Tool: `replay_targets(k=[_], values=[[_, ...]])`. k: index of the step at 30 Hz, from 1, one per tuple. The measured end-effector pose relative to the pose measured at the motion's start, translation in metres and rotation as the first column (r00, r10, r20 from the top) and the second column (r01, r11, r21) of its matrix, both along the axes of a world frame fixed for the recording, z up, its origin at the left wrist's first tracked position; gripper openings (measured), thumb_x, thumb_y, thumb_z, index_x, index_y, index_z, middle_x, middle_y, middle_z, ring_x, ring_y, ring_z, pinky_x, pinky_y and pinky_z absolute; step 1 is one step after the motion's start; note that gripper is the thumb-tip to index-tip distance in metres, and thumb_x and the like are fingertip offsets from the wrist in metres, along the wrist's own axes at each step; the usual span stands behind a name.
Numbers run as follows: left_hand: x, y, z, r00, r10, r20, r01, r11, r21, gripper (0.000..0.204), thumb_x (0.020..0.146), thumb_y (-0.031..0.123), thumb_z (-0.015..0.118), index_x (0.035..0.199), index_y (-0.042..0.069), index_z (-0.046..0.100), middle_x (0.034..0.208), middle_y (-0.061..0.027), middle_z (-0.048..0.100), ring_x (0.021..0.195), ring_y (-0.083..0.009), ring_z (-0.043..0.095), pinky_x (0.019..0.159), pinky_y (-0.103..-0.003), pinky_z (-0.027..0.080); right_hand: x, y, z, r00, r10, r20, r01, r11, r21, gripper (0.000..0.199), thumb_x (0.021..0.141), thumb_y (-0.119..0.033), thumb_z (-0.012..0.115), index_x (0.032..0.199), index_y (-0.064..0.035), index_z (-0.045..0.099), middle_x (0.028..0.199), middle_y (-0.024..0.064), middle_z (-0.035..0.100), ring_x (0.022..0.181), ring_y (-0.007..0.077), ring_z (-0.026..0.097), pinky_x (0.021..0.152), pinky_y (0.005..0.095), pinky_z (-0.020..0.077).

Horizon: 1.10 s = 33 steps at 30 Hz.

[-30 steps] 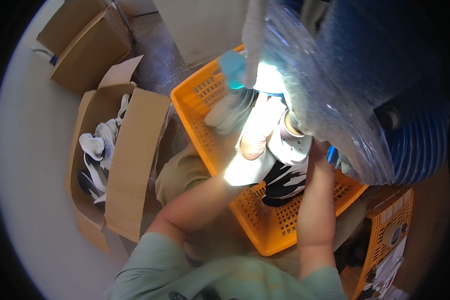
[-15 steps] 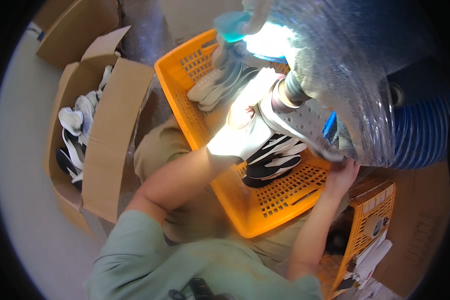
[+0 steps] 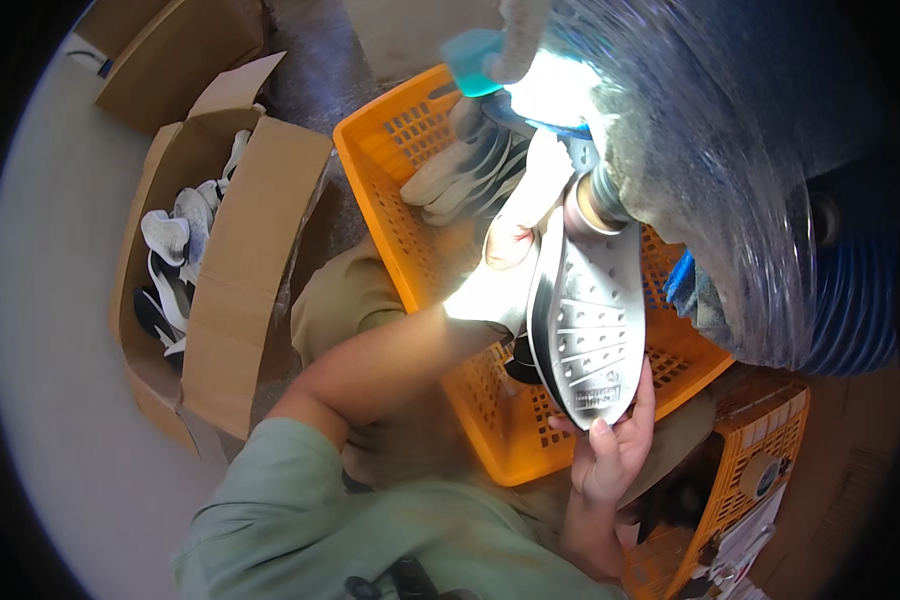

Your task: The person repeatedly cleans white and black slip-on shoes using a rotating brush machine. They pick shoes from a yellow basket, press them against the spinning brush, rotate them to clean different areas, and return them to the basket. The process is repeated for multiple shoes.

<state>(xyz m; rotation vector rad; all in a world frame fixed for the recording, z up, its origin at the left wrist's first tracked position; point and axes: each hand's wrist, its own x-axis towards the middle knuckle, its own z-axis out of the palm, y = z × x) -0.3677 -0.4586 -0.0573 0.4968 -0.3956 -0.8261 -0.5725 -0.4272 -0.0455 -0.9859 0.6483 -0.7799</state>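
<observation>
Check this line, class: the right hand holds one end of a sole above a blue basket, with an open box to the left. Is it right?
Not quite: the basket is orange, not blue, as the head view shows. The right hand holds one end of a sole above it, with an open box to the left.

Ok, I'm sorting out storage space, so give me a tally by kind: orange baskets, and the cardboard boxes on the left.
Orange baskets: 2 (large basket, lower-right basket)
Cardboard boxes on the left: 2 (filled box, box behind it)
Total: 4
</observation>
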Motion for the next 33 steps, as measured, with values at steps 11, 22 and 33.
replay_targets(k=[11,22,33], values=[[0.039,-0.022,-0.009,0.888,0.218,0.404,-0.314,0.931,0.188,0.038,0.082,0.022,0.07,0.115,0.006,0.06,0.114,-0.0106,0.059,0.101,-0.0218,0.06,0.085,-0.033,0.049,0.057,-0.063,0.009,0.991,0.063,0.119,-0.059,0.998,-0.035,0.053,0.09,-0.01,0.051,0.131,0.0193,0.034,0.112,0.0307,0.06,0.09,0.0395,0.07,0.068,0.0359,0.0649],[0.081,-0.024,-0.014,0.954,0.287,-0.089,-0.292,0.955,-0.048,0.025,0.086,0.01,0.064,0.108,-0.004,0.062,0.094,-0.0125,0.067,0.08,-0.0213,0.068,0.07,-0.031,0.057,0.1,-0.102,-0.02,0.954,0.182,0.238,-0.166,0.983,-0.083,0.054,0.083,-0.004,0.072,0.129,0.0103,0.049,0.108,0.0257,0.066,0.085,0.0341,0.072,0.062,0.0306,0.0651],[0.095,-0.012,-0.034,0.935,0.331,0.129,-0.354,0.891,0.285,0.023,0.092,0.017,0.059,0.109,0.001,0.06,0.094,-0.0088,0.064,0.087,-0.0188,0.064,0.072,-0.03,0.054,0.118,-0.094,-0.022,0.968,0.141,0.209,-0.119,0.986,-0.115,0.048,0.083,-0.006,0.073,0.121,0.0112,0.052,0.102,0.0231,0.068,0.081,0.0338,0.073,0.059,0.0322,0.0649]])
